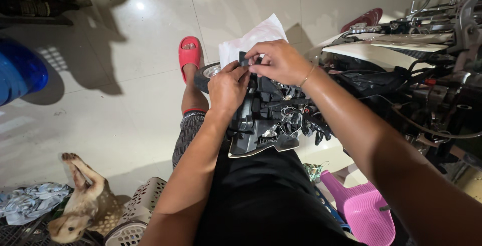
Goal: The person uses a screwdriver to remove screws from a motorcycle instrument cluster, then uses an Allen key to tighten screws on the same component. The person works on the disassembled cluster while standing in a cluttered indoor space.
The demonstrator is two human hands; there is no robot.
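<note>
A black plastic vehicle assembly point(261, 125) with loose wires and connectors rests on my lap. My left hand point(227, 89) grips its upper left part. My right hand point(281, 61) pinches a small black piece point(244, 58) at the top of the assembly, fingertips meeting those of the left hand. A thin bracelet circles my right wrist. White paper point(256, 37) lies just behind both hands.
A stripped motorbike point(411, 60) stands at the right. A pink plastic stool point(369, 211) is low right. A dog point(83, 201) lies at lower left beside white baskets point(143, 208) and cloth. My foot wears a red slipper point(190, 54). A blue container point(20, 70) sits far left.
</note>
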